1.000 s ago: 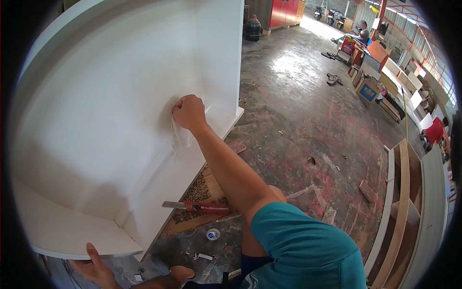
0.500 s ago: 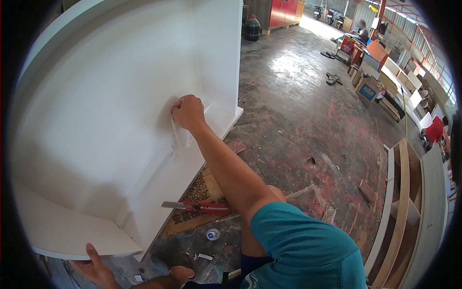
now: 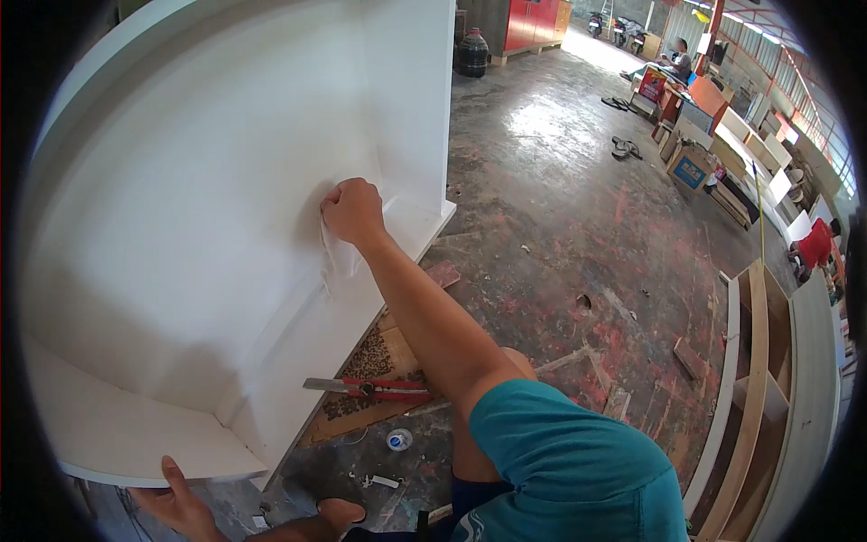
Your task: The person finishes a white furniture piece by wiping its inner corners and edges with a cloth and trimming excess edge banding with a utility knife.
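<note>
Two hands on one open white cabinet (image 3: 208, 163).
Right hand (image 3: 355, 213), fingers curled closed, holds one thin whitish piece (image 3: 339, 257), material unclear, inside near a corner; left hand (image 3: 176, 508), partly open, clasps the near edge, thumb on top. One red tool (image 3: 402, 388) lies nearby.

right hand (image 3: 354, 212): pinches whitish cloth (image 3: 338, 258) inside white cabinet (image 3: 181, 190) | left hand (image 3: 181, 508): grips cabinet's lower edge

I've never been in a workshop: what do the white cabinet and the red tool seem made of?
White cabinet: probably painted or laminated board, low-sheen, judging by its flat, smooth panels. Red tool: the grey, thin blade looks like metal; the red handle could be plastic or painted metal.
</note>
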`<state>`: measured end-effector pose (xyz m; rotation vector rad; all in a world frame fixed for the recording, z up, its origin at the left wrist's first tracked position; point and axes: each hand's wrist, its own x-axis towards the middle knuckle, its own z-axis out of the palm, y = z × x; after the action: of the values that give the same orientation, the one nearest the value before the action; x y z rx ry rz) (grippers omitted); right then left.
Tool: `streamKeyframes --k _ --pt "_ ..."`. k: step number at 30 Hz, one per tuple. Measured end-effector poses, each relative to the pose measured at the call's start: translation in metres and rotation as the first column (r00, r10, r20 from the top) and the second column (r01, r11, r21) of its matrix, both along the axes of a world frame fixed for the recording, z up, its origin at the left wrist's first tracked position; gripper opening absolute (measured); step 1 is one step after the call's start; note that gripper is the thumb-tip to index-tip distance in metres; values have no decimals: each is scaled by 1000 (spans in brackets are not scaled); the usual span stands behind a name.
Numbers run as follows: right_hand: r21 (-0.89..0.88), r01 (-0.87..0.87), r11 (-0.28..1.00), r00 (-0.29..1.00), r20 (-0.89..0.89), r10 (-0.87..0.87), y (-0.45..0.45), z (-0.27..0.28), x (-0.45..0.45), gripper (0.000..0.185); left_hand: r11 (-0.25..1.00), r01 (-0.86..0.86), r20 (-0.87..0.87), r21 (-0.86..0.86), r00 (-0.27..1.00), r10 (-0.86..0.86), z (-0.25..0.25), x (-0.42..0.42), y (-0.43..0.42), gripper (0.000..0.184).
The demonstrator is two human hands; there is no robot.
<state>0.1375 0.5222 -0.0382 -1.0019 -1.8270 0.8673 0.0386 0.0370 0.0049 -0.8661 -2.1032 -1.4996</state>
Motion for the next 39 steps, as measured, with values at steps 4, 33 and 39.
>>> streamKeyframes --k 4,33,39 --pt "1 7 1000 1000 -13 -7 2 -4 -2 13 1000 -23 21 -7 1000 23 -8 -10 -7 43" --pt "9 13 1000 1000 -17 -13 1 -2 -2 12 999 -38 34 17 999 37 -1 3 2 48" --pt "25 6 1000 1000 -10 -6 2 -2 -1 12 999 -40 11 9 999 40 -5 -6 -3 49"
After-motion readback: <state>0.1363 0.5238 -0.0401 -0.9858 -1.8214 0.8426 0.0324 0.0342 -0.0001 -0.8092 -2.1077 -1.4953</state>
